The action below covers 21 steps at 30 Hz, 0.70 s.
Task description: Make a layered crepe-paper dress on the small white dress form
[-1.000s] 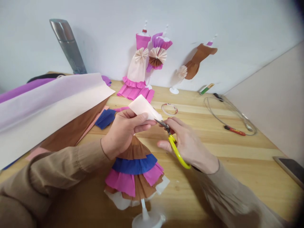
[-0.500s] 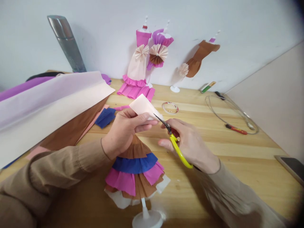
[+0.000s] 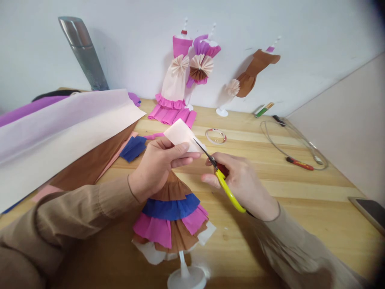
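My left hand (image 3: 156, 164) pinches a folded piece of pale cream paper (image 3: 181, 133) between thumb and fingers. My right hand (image 3: 240, 184) grips yellow-handled scissors (image 3: 221, 176), whose dark blades lie against the right edge of that paper. Just below both hands stands a small mannequin wearing a layered crepe-paper skirt (image 3: 171, 218) in brown, blue and pink, on a white stand (image 3: 186, 277) at the near table edge.
Large sheets of cream, purple and brown crepe paper (image 3: 60, 132) cover the left of the wooden table (image 3: 300, 200). Three dressed mini mannequins (image 3: 180, 76) stand by the wall. A tape ring (image 3: 215, 136), a blue scrap (image 3: 133, 147), a cable with a red tool (image 3: 297, 163) and a phone (image 3: 369, 212) lie around.
The scissor blades have moved up and further along the edge of the cream paper. My left hand keeps the paper nearly still.
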Tool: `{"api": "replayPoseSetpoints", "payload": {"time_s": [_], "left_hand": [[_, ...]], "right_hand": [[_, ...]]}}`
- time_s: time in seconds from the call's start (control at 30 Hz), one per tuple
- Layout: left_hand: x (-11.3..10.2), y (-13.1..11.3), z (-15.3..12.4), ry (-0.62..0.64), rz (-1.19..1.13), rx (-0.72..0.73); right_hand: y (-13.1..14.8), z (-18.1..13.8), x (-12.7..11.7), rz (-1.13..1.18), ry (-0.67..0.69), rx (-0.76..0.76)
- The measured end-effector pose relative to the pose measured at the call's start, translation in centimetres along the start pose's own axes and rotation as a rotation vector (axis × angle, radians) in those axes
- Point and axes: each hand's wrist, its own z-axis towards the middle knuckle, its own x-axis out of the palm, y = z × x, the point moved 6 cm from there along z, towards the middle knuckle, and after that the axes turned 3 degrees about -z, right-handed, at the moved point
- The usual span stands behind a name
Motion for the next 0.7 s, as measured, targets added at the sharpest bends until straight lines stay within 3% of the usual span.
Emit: {"api": "replayPoseSetpoints", "payload": {"time_s": [0.7], "left_hand": [[0.05, 0.04, 0.03, -0.032, -0.032, -0.031]], "right_hand": [[0.11, 0.05, -0.12, 0.008, 0.014, -0.010]]}}
